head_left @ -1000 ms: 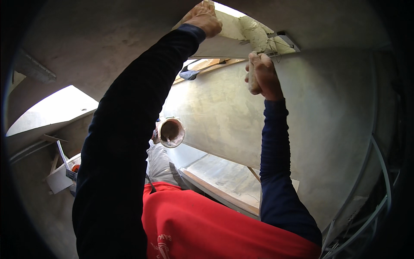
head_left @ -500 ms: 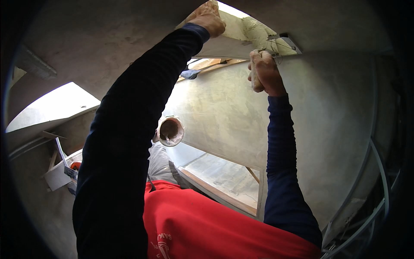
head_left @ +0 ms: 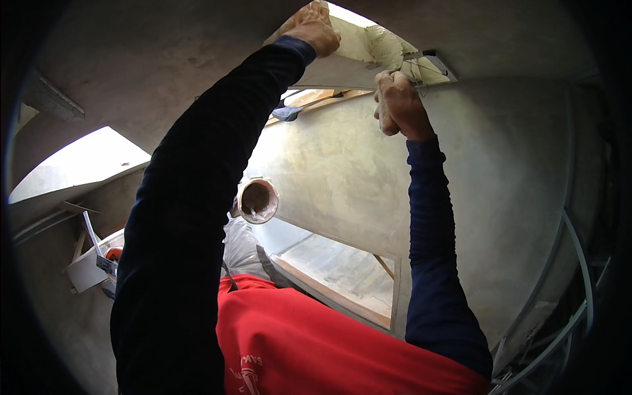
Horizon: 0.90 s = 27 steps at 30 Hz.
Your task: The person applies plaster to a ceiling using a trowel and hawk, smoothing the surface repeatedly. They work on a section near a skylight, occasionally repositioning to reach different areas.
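Observation:
Up at the edge of a bright opening in the plastered surface, my left hand (head_left: 312, 31) is curled closed. What it holds, if anything, is hidden. Lower and to the right, my right hand (head_left: 407, 105) wraps round a pale, thick tool handle (head_left: 387, 120); the working end of this tool cannot be made out. Rough, wet-looking plaster (head_left: 384, 47) covers the side of the opening between the hands. Just beyond my right hand, a grey straight-edged piece (head_left: 440, 64) with thin wire rests by the opening's corner.
A round, plaster-stained container (head_left: 258, 201) stands beside my left arm. Below it lies a framed window opening (head_left: 342, 270). Dark blue cloth (head_left: 287, 113) hangs near an upper opening. Metal bars (head_left: 579, 263) curve along the right, and a white box-like piece (head_left: 89, 268) is at left.
My right hand has moved slightly up and left with the handle in it. My left hand stays at the opening's edge, and the whole view has shifted a little.

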Each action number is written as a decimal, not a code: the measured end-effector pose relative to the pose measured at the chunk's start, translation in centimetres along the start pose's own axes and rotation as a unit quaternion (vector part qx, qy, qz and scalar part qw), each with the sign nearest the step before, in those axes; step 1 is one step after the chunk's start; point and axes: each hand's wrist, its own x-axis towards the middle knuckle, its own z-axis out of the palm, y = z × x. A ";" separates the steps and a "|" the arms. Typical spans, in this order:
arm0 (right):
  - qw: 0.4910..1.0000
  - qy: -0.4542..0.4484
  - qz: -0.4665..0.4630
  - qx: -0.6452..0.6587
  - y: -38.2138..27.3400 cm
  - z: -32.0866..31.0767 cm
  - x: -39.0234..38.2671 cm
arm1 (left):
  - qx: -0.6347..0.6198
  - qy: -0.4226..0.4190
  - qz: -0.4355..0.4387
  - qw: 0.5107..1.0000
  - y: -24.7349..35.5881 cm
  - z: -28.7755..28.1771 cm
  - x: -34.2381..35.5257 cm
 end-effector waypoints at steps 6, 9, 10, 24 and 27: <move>0.967 -0.023 -0.191 -0.165 2.5 0.1 1.3 | 0.065 0.045 0.003 0.997 -0.3 0.9 0.1; 0.983 -0.019 -0.134 -0.127 3.4 1.2 2.2 | -0.054 -0.049 -0.017 0.997 0.1 0.7 0.5; 0.986 -0.011 -0.122 -0.112 3.4 1.4 2.4 | -0.044 -0.073 -0.019 0.996 0.1 0.6 0.6; 0.971 0.011 -0.184 -0.154 4.4 1.8 2.0 | 0.062 -0.034 0.012 0.997 -0.6 2.0 1.4; 0.962 0.060 -0.234 -0.126 4.1 1.8 1.8 | 0.073 0.097 0.022 0.992 -1.0 3.0 0.7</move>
